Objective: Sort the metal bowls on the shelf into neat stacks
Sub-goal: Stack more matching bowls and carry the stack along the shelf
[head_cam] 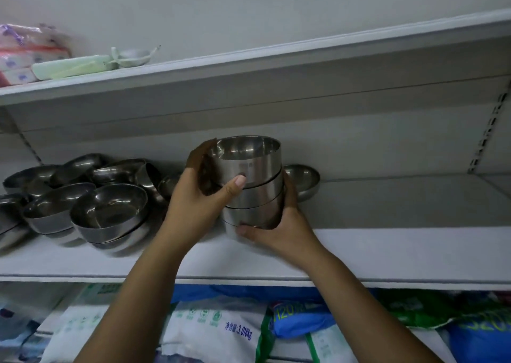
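A stack of several nested metal bowls point(253, 185) stands at the middle of the white shelf point(387, 254). My left hand point(199, 194) grips the upper bowls from the left, thumb across the front. My right hand point(279, 230) grips the bottom of the stack from the right, thumb under the lowest bowl. A jumbled pile of loose metal bowls point(83, 196) lies on the left part of the shelf, some tilted, some nested. One single bowl point(304, 180) sits just behind and to the right of the stack.
The shelf above point(276, 61) carries tissue packs point(25, 52) and a pale green item point(72, 66) at the left. Bagged goods point(221, 329) fill the shelf below. A slotted upright point(489, 130) runs down the back right.
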